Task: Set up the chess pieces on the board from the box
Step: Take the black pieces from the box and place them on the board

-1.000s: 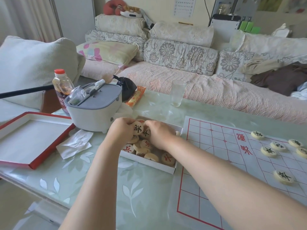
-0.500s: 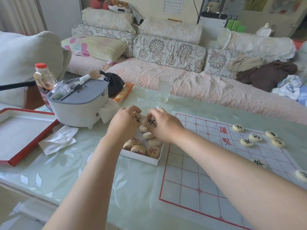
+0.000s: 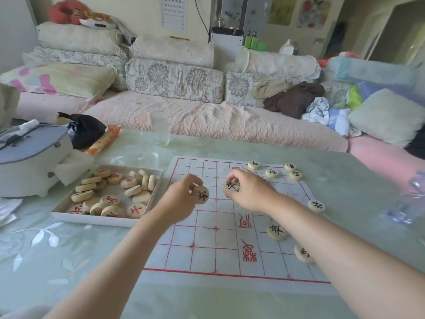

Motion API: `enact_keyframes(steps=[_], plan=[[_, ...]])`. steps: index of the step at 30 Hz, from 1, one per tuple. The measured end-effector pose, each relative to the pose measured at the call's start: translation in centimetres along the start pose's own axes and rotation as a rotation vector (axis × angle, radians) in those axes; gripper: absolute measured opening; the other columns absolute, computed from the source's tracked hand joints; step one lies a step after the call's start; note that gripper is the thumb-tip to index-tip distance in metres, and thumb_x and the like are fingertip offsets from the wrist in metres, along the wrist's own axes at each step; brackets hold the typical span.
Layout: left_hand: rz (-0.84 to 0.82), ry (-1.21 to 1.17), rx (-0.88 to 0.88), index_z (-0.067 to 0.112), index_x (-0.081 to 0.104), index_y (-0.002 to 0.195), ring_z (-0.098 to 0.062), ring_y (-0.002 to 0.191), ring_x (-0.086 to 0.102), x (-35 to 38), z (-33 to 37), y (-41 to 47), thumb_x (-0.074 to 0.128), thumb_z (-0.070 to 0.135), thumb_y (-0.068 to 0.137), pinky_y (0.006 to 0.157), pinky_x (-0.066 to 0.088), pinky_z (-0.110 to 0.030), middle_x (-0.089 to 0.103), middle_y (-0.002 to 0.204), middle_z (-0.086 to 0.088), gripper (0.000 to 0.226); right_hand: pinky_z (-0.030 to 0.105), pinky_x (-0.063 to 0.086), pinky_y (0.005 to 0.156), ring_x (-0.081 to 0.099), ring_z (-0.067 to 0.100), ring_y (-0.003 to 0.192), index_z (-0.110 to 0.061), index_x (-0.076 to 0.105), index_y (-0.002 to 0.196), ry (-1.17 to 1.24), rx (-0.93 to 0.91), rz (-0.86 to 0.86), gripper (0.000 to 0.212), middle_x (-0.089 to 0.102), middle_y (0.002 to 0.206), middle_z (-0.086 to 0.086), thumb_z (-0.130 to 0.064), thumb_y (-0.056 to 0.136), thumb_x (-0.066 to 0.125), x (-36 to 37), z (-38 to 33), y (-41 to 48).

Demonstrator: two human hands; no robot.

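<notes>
Over the red-gridded white paper board [image 3: 213, 229], left hand [image 3: 179, 201] and right hand [image 3: 251, 193] each pinch a round cream black-lettered piece [image 3: 202, 195]; I'd seat both squarely on crossings toward 3 o'clock.

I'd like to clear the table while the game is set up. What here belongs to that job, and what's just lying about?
In the job: board, box of pieces, left hand pinching a black-lettered piece, right hand pinching a second black-lettered piece, pieces already placed.

Lying about: glass, grey appliance, black bag, orange packet, tissue.
</notes>
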State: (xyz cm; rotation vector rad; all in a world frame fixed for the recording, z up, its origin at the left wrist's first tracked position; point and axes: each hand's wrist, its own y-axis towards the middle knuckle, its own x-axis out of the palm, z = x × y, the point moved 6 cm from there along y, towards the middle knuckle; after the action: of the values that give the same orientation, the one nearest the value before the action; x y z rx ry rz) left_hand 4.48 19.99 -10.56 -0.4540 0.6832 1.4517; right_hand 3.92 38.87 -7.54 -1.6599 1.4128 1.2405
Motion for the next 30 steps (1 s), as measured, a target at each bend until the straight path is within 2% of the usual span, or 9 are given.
enact_keyframes(steps=[6, 9, 14, 17, 20, 22, 25, 28, 30], plan=[[-0.191, -0.074, 0.011, 0.037, 0.054, 0.109, -0.018, 0.058, 0.056, 8.1, 4.6, -1.0, 0.041, 0.018, 0.096, 0.042, 0.045, -0.023, 0.060, 0.096, 0.006, 0.027, 0.029, 0.045, 0.086, 0.057, 0.011, 0.104, -0.032, 0.058, 0.104, 0.108, 0.134, -0.021, 0.026, 0.059, 0.112, -0.013, -0.043, 0.083, 0.071, -2.8, 8.1, -4.7], [-0.272, 0.035, 0.045, 0.039, 0.058, 0.111, -0.017, 0.057, 0.056, 10.7, 6.0, -1.5, 0.035, 0.017, 0.098, 0.043, 0.044, -0.024, 0.061, 0.102, 0.001, 0.035, 0.026, 0.045, 0.087, 0.058, 0.008, 0.103, -0.032, 0.060, 0.101, 0.171, 0.166, -0.018, 0.028, 0.060, 0.110, -0.015, -0.046, 0.081, 0.072, -3.5, 10.3, -6.3], [-0.264, 0.171, 0.092, 0.030, 0.059, 0.124, -0.015, 0.092, 0.054, 11.7, 6.9, -1.8, 0.046, 0.022, 0.096, 0.066, 0.043, -0.018, 0.047, 0.122, 0.003, 0.032, 0.025, 0.045, 0.087, 0.059, 0.008, 0.102, -0.032, 0.062, 0.096, 0.209, 0.164, -0.039, 0.026, 0.063, 0.107, -0.013, -0.049, 0.078, 0.071, -3.4, 10.7, -7.6], [-0.346, 0.216, 0.093, 0.026, 0.052, 0.132, -0.015, 0.099, 0.052, 12.1, 6.8, -2.4, 0.060, 0.023, 0.087, 0.066, 0.043, -0.014, 0.038, 0.128, 0.006, 0.046, 0.024, 0.046, 0.086, 0.059, 0.007, 0.103, -0.033, 0.063, 0.095, 0.219, 0.161, -0.050, 0.025, 0.063, 0.108, -0.014, -0.045, 0.077, 0.075, -3.4, 10.6, -8.2], [-0.337, 0.250, 0.098, 0.023, 0.049, 0.136, -0.016, 0.103, 0.052, 12.0, 7.0, -3.0, 0.060, 0.018, 0.088, 0.075, 0.044, -0.018, 0.038, 0.131, 0.002, 0.049, 0.025, 0.047, 0.088, 0.058, 0.003, 0.103, -0.034, 0.063, 0.095, 0.219, 0.145, -0.054, 0.027, 0.062, 0.107, -0.017, -0.040, 0.074, 0.080, -3.6, 10.1, -8.8], [-0.295, 0.249, 0.104, 0.023, 0.048, 0.136, -0.018, 0.106, 0.052, 11.5, 7.3, -3.4, 0.062, 0.020, 0.087, 0.080, 0.043, -0.022, 0.043, 0.130, 0.000, 0.050, 0.016, 0.044, 0.078, 0.056, -0.007, 0.092, -0.034, 0.065, 0.095, 0.216, 0.113, -0.060, 0.029, 0.062, 0.103, -0.021, -0.037, 0.072, 0.082, -3.7, 9.3, -9.7], [-0.193, 0.204, 0.108, 0.023, 0.052, 0.130, -0.015, 0.099, 0.053, 10.4, 7.4, -3.9, 0.069, 0.031, 0.083, 0.081, 0.045, -0.023, 0.053, 0.119, 0.003, 0.051, 0.008, 0.034, 0.053, 0.049, -0.019, 0.063, -0.034, 0.068, 0.092, 0.178, 0.064, -0.134, 0.030, 0.057, 0.072, -0.037, -0.030, 0.069, 0.086, -3.6, 8.1, -11.6], [-0.162, 0.132, 0.074, 0.025, 0.056, 0.124, -0.014, 0.094, 0.054, 9.9, 7.3, -4.5, 0.073, 0.030, 0.079, 0.073, 0.048, -0.020, 0.051, 0.109, 0.007, 0.048, 0.011, 0.032, 0.050, 0.050, -0.015, 0.058, -0.034, 0.071, 0.092, 0.153, 0.042, -0.224, 0.030, 0.059, 0.066, -0.034, -0.028, 0.067, 0.087, -3.2, 7.6, -13.5], [-0.164, 0.125, 0.096, 0.025, 0.057, 0.124, -0.013, 0.095, 0.053, 10.0, 7.8, -4.9, 0.074, 0.027, 0.079, 0.068, 0.043, -0.016, 0.052, 0.112, 0.005, 0.048, 0.010, 0.032, 0.049, 0.050, -0.015, 0.056, -0.032, 0.072, 0.096, 0.141, 0.040, -0.291, 0.031, 0.054, 0.060, -0.041, -0.027, 0.069, 0.087, -3.0, 7.6, -14.6]])
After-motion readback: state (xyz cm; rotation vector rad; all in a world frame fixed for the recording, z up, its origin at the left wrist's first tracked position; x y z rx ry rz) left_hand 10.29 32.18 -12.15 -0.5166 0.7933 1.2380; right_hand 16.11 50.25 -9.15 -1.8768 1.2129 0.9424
